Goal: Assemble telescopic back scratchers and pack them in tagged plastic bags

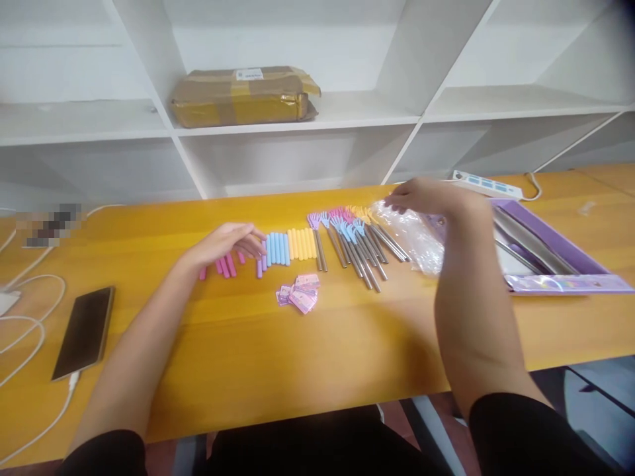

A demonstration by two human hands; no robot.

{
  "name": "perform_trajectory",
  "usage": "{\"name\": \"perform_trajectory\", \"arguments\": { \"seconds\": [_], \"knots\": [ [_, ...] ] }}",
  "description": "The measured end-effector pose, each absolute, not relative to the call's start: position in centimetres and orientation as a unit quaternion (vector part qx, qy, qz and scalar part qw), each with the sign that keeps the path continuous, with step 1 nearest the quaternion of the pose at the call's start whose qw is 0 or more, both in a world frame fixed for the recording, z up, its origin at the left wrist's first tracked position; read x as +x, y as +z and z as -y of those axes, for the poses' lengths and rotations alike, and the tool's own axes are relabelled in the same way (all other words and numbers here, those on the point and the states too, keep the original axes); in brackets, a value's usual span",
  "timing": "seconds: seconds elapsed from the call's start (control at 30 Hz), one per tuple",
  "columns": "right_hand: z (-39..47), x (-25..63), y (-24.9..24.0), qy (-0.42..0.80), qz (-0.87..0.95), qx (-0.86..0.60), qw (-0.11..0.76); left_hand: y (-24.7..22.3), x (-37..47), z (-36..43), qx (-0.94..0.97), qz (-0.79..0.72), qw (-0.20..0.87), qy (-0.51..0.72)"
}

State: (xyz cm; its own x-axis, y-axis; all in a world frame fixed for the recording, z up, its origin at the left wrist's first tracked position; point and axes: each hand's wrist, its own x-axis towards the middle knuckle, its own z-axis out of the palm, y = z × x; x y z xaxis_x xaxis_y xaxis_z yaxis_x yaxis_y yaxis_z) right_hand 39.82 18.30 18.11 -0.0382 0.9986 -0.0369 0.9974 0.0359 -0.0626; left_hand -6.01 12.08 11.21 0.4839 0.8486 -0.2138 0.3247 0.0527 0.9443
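My left hand (231,242) is over the pink sticks (226,266) and purple sticks (259,267), its fingers stretched out and nothing seen in it. To its right, blue sticks (278,249) and yellow sticks (302,244) lie side by side in a row. My right hand (421,197) is bent down at the clear plastic bags (414,238); what its fingertips hold, if anything, is hidden. Between the hands lie metal rods with coloured hand-shaped ends (358,246). Small pink printed cards (299,293) lie in a loose pile nearer me.
An open purple box (570,233) with metallic packets stands at the right, a white power strip (486,183) behind it. A phone (85,330) on a cable lies at the left. A taped cardboard parcel (243,98) sits on the white shelf (357,109).
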Motion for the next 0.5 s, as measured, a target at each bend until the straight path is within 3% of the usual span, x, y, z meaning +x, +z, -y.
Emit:
{"name": "perform_trajectory", "arguments": {
  "seconds": [0.17,0.5],
  "knots": [
    [-19.7,29.6,14.9,0.148,0.763,-0.615,-0.135,11.6,-6.3,-12.0,0.642,-0.453,0.562,0.257],
    [-21.4,25.5,9.4,0.154,0.777,-0.583,-0.183,13.3,-8.1,-11.6,0.621,-0.469,0.533,0.333]
  ]
}}
